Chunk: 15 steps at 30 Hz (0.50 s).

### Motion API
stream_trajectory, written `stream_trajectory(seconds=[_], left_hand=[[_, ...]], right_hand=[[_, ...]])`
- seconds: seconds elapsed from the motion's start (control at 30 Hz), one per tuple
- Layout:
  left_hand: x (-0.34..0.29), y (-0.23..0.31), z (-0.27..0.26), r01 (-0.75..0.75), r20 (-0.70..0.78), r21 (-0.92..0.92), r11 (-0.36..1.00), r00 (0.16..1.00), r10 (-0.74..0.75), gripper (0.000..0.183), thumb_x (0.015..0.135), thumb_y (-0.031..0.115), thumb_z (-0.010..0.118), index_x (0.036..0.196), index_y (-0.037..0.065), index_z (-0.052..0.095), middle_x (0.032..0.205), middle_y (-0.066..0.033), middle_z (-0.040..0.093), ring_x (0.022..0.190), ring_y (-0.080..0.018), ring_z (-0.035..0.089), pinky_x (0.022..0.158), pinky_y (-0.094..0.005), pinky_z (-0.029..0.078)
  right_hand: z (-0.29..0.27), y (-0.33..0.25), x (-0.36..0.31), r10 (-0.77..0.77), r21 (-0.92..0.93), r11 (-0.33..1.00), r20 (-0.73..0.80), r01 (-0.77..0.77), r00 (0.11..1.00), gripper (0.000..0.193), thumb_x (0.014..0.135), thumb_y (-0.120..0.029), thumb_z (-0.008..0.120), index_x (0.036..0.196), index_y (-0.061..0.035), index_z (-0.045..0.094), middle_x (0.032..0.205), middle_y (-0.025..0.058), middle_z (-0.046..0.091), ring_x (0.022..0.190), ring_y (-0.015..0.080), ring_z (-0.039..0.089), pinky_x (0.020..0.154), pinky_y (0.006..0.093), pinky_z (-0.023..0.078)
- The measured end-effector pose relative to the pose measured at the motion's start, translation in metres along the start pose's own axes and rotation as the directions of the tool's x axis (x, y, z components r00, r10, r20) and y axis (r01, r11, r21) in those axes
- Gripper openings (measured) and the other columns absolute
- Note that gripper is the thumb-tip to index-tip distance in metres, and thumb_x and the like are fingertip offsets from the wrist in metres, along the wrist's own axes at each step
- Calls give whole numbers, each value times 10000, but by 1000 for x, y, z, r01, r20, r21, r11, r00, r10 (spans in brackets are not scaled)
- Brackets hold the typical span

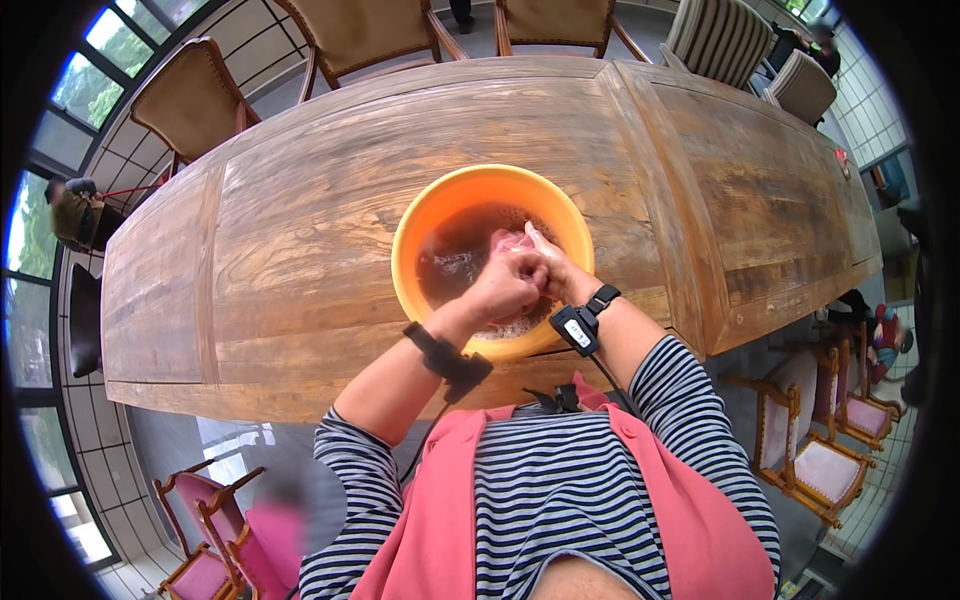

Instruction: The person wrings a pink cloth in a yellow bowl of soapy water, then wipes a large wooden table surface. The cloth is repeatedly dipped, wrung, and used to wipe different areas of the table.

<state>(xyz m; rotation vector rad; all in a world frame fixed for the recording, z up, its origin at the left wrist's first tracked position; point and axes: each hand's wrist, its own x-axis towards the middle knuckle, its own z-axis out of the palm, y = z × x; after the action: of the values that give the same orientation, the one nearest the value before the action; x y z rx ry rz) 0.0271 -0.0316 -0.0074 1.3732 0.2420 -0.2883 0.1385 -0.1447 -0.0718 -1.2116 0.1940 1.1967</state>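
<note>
An orange plastic basin (408,255) stands on the wooden table, holding murky brownish water (450,245) with suds. Over the water my two hands are pressed together. My left hand (512,285) is closed in a fist against the other hand. My right hand (558,268) is curled beside it, thumb raised and skin wet. Between them a wet pink piece of what looks like cloth (508,240) pokes out at the far side; most of it is hidden by my fingers. Black bands with small boxes circle both wrists.
The long wooden table (310,240) stretches to both sides. Upholstered chairs (365,40) line its far edge, with more chairs (815,440) at the near right and near left. People are partly visible at the far left (80,215) and far right.
</note>
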Motion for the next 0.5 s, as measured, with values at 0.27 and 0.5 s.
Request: stream_trajectory(seconds=[0.27,0.5], left_hand=[[4,-18,-3,-75,-194,534,842,959,209,145,795,58,739,879,92,625,823,-90,655,801,-188,655,723,-350,537],[23,-47,-71,-46,-374,619,784,860,346,122,843,32,687,947,9,628,888,-110,657,885,-240,664,790,-361,543]], right_hand=[[0,10,-5,-64,147,989,303,20,951,252,1066,-368,612,1151,-133,647,1033,4,694,967,139,673,825,312,589],[-1,27,3,-328,-90,941,13,328,945,386,1032,-225,684,1350,-70,529,1225,75,660,1126,172,637,1013,370,537]])
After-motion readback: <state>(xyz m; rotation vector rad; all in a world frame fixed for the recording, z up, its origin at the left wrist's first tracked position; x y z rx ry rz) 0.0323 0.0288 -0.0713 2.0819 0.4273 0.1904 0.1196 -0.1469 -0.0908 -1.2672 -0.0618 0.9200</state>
